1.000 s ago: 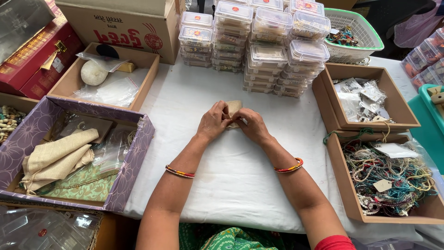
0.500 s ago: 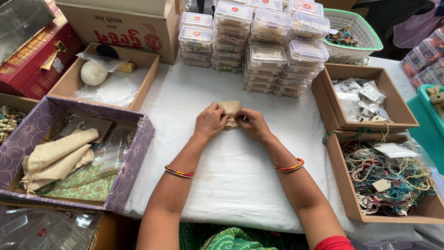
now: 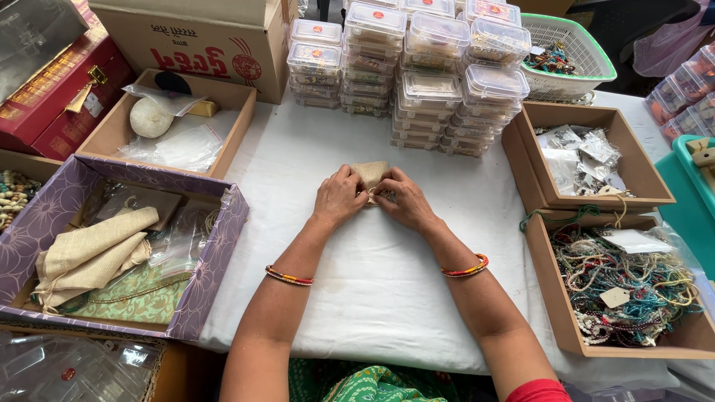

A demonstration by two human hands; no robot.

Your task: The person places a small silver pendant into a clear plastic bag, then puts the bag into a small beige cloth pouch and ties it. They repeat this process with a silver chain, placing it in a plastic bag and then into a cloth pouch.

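Head view, looking down on a table covered with a white cloth (image 3: 372,298). A small beige fabric pouch (image 3: 371,173) lies on the cloth at mid-table, just in front of the stacked clear plastic boxes (image 3: 417,67), and is gripped from both sides. The left hand (image 3: 339,197) is curled over the pouch's left edge, its fingers bent and closed against the fabric; the right hand (image 3: 404,201) is likewise curled on the right edge, fingertips pinched at the pouch's lower part where a thin cord end is seen. Both hands are nearly closed, and their fingertips meet at the pouch. Only the upper part of the pouch is visible above the knuckles. Striped bangles are worn on both wrists. To the left, a purple patterned box (image 3: 216,260) holds folded beige cloth bags (image 3: 89,253). To the right, one cardboard tray (image 3: 588,156) holds small clear packets and another (image 3: 555,298) holds tangled beaded strings. A green basket (image 3: 588,56) stands behind the trays.
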